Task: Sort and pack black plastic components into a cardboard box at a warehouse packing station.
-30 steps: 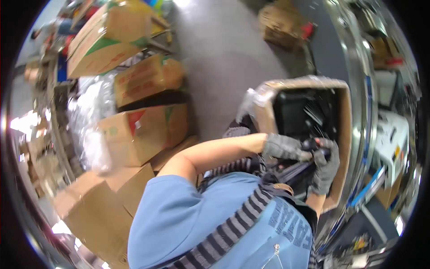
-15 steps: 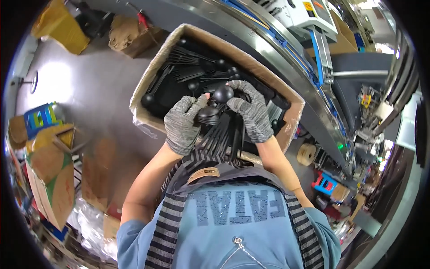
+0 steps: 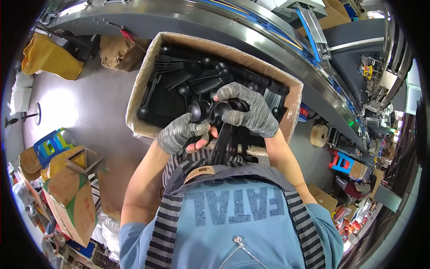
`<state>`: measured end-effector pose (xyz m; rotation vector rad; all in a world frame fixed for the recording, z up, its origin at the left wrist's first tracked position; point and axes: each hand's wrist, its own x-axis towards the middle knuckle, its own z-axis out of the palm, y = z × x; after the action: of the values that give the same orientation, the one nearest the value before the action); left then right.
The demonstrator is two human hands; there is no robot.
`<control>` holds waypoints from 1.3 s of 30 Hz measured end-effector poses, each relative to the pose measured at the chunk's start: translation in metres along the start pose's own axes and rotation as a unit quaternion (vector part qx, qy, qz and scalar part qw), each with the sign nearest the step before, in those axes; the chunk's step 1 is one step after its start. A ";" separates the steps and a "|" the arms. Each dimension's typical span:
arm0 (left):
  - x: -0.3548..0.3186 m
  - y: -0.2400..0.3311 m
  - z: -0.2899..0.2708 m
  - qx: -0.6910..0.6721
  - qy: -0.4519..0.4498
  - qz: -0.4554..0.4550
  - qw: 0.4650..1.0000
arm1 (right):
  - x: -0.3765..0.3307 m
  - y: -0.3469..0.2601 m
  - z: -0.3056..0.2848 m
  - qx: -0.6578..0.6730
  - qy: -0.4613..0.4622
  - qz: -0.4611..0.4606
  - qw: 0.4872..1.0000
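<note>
Centrally, a loose bundle of black spoons [image 3: 199, 110], with round, deep bowls and long thin handles, is gathered between two gloved hands over the near side of a large carton; several bowls nest together at the bundle's left, others sit under the right fingers, and the handles run down toward the wearer's waist; they look light, smooth and fairly stiff, probably plastic, so they seem unlikely to break but apt to slide over one another; the handles just below the bowls look the surest place to take hold. The right hand [image 3: 251, 111] bends its fingers over the bowls, with the thumb pressing from the near side, so spoons are pinched between; the left hand [image 3: 179, 134] is just beside the nested bowls, thumb stretched toward the handles and bare fingertips curled below, though whether it grips anything I cannot tell; both grey gloves leave the fingertips uncovered. Around them, the carton [image 3: 293, 99] contains more loose black spoons [image 3: 183, 89], some fanned out, some in rows; beyond its far edge runs a metal conveyor frame [image 3: 233, 27]; at the left, on the floor, are a yellow sack [image 3: 51, 57] and a crumpled brown bag [image 3: 117, 53]; the spoon count, the bowls beneath the right palm and the handle ends against the dark apron are hard to make out; the carton's near edge is partly hidden by the arms.
</note>
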<state>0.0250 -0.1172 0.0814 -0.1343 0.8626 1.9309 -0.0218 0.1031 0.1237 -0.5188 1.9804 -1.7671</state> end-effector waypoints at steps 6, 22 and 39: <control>0.001 -0.002 0.005 0.046 -0.028 -0.044 0.998 | -0.015 0.023 0.023 0.095 0.062 -0.010 0.993; 0.020 -0.027 0.001 0.248 -0.029 0.013 0.968 | -0.005 0.010 0.032 -0.132 -0.033 0.022 0.990; 0.009 -0.023 -0.009 0.296 0.048 0.027 0.954 | -0.033 0.033 0.053 0.094 0.137 0.098 0.981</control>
<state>0.0374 -0.1098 0.0593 0.1573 1.4842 1.6434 0.0353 0.0809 0.0881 -0.0174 1.9323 -1.9549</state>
